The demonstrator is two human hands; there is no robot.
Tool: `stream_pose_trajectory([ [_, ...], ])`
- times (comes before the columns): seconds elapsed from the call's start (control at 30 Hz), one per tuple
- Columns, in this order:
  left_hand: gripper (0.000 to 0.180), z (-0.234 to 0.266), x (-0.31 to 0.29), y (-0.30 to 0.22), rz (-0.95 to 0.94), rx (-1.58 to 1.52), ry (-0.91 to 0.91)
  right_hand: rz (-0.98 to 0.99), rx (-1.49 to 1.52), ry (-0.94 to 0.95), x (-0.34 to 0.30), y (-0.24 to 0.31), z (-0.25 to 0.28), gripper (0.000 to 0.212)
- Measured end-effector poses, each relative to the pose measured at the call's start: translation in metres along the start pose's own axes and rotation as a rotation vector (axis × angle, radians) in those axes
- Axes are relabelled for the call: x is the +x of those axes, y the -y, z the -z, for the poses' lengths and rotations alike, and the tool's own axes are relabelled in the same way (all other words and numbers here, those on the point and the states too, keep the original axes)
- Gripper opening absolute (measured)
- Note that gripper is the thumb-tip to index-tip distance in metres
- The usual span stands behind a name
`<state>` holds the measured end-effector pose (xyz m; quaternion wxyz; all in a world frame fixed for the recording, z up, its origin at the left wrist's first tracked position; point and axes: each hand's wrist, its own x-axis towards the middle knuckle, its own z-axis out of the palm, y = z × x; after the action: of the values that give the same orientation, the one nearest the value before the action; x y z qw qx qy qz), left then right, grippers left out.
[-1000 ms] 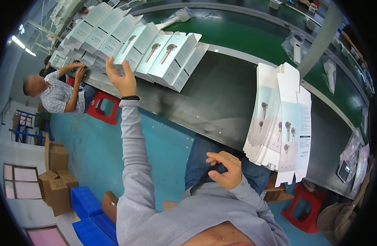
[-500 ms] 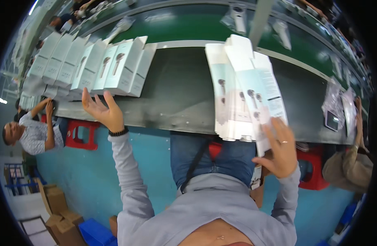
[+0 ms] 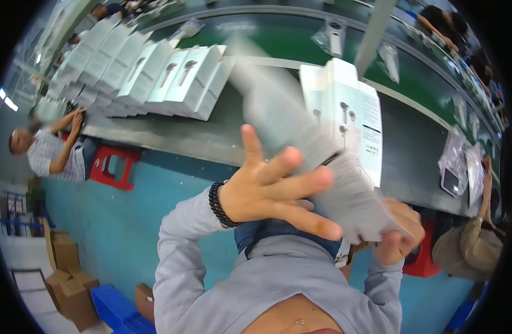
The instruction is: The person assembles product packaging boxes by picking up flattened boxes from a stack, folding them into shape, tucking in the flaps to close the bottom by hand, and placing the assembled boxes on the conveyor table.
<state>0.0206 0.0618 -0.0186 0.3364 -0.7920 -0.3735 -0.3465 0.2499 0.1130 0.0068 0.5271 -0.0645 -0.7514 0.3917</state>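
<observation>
One end of a flat, unfolded white carton (image 3: 286,114) is pinched in my right hand (image 3: 402,231). The carton slants up and away to the left over the bench, smeared by motion. Its near end shows rows of small print. My left hand (image 3: 267,192), fingers spread, is beside the carton's near half; whether it touches cannot be told. Behind the carton lies a stack of flat white and pale-blue cartons (image 3: 369,128) printed with a handheld device. Further left on the bench, several erected boxes (image 3: 181,83) of the same print lean in a row.
The dark bench (image 3: 172,131) runs across in front of me. Beyond it, a green conveyor (image 3: 256,33) carries bagged devices (image 3: 335,36). A phone (image 3: 450,181) lies on plastic bags at the right. Seated people flank me, with a red stool (image 3: 114,166) on the left.
My right hand has lifted a flat carton off the stack and swung it leftward. My left hand has come from beside the erected boxes toward the middle. The view has shifted slightly.
</observation>
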Motion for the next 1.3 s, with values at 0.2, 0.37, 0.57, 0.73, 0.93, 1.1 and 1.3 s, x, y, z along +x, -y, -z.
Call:
stream_pose_trajectory([
  [0.2,0.046,0.039,0.009,-0.003,0.211,-0.167,0.207,-0.165,-0.064,0.218,0.011,-0.022,-0.012,0.021],
  [0.37,0.033,0.054,-0.009,0.009,0.288,-0.246,0.195,0.028,-0.261,0.352,0.013,-0.038,-0.025,0.016],
  [0.57,0.086,0.053,-0.031,-0.029,1.003,-0.495,-0.122,-0.097,0.243,0.23,-0.027,-0.068,-0.071,0.067],
  [0.73,0.083,-0.001,-0.047,-0.033,1.014,-0.379,-0.25,-0.137,-0.057,-0.006,-0.048,-0.07,-0.097,0.024],
  [0.93,0.08,-0.01,-0.04,-0.03,1.104,-0.328,-0.443,-0.196,-0.036,0.0,-0.038,-0.06,-0.084,0.02],
  [1.1,0.079,0.005,-0.042,-0.018,1.256,-0.502,-0.361,-0.258,-0.254,0.041,-0.059,-0.066,-0.097,0.021],
  [1.3,0.102,-0.022,-0.106,-0.046,0.463,-2.003,-1.007,-0.79,0.716,0.208,-0.04,-0.063,-0.096,0.03],
])
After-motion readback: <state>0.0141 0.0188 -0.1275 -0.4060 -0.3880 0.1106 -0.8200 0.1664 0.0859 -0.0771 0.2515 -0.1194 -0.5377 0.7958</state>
